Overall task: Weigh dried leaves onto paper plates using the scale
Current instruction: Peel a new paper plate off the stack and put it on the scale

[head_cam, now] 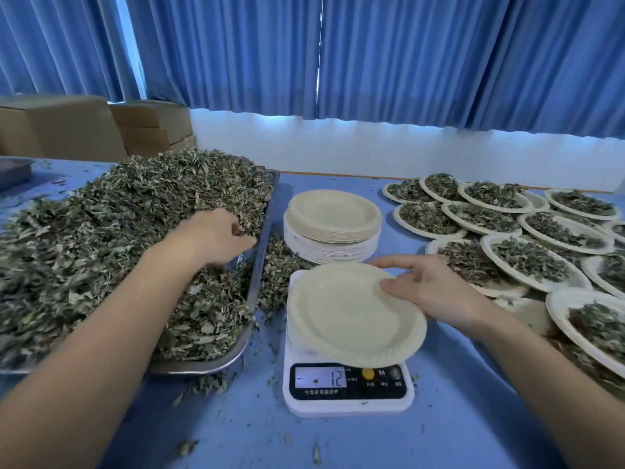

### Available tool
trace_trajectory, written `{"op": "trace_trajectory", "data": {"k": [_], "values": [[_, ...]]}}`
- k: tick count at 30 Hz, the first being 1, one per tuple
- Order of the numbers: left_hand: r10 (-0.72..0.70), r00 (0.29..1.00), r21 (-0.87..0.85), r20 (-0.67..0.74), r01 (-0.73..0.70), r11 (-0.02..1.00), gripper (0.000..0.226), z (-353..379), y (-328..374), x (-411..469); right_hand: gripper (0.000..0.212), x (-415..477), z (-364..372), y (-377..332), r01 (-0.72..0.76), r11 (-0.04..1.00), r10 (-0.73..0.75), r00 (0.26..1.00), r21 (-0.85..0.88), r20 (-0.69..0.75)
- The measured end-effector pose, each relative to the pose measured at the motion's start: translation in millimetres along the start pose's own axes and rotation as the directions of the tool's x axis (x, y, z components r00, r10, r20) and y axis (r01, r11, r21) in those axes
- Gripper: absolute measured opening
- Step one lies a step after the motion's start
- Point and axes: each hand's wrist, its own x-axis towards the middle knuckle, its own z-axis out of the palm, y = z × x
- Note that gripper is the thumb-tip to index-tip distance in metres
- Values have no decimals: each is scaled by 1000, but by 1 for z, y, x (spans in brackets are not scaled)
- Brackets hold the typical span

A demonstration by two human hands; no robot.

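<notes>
My right hand (429,292) pinches the right rim of an empty paper plate (348,316), with the thumb on top. The plate lies over the scale (348,384) and overhangs its right edge. The display shows 12.

Left of the scale, the rim of the metal tray (257,265) is very near, and spilled leaves fill the narrow gap. My left hand (216,235) is there, with its fingers curled round a bunch of the dried leaves (101,248).

Behind the scale stands the stack of plates (333,225). To the right of the scale, the filled plates (527,258) crowd close. In front of the scale the blue table (372,441) is open.

Blue curtains (406,55) hang behind, and cardboard boxes (67,126) stand far left.
</notes>
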Motion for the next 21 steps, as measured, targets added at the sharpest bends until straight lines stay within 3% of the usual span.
{"op": "trace_trajectory", "data": {"k": [2,3,8,12,16,21], "values": [[1,992,65,126,-10,998,52,10,-3,2,15,6,4,6,-16,997,7,992,-73,-125],[6,985,85,171,-21,996,52,13,-4,2,23,9,6,9,-31,996,13,978,-84,-207],[39,981,68,189,-53,996,57,8,-7,-1,49,16,8,20,10,992,51,875,122,-482],[114,944,74,311,-144,987,53,-3,-5,-13,54,15,8,27,2,988,81,850,157,-521],[209,922,36,325,-233,972,43,-10,-4,-37,55,15,7,29,4,989,76,844,149,-531],[124,892,177,434,-219,960,65,-16,-3,-56,55,12,9,27,9,994,51,845,110,-532]]}}
